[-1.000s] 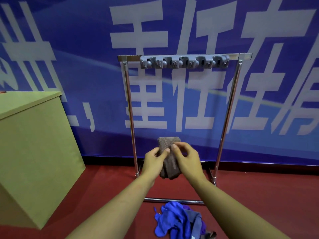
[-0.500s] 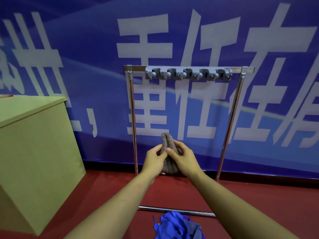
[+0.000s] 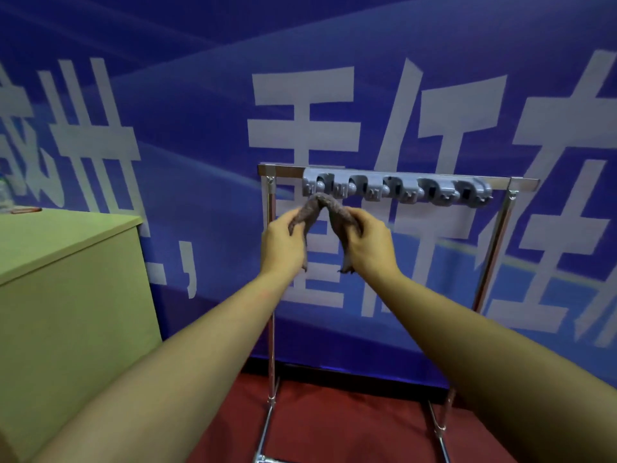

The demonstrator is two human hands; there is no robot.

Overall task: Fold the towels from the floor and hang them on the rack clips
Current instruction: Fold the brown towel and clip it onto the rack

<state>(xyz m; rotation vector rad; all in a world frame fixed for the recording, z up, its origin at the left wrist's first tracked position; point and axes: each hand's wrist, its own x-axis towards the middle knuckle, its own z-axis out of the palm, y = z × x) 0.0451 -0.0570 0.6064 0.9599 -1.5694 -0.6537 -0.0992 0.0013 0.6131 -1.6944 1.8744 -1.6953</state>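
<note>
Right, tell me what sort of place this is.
Probably a staged indoor work area, not a home: a large blue printed banner as backdrop, red floor, a freestanding metal rack with clips, and a plain cabinet.

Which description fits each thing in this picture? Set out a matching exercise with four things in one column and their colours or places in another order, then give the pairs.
Things:
1. towel
2. clip strip
3. cabinet
4. floor

Descriptions:
A. red, under the rack's feet
B. yellow-green, at the left
C. brown-grey, bent into a peak, gripped by the left hand and the right hand
D. grey-blue, fixed along the rack's top bar

Pairs: 1-C, 2-D, 3-B, 4-A
</note>
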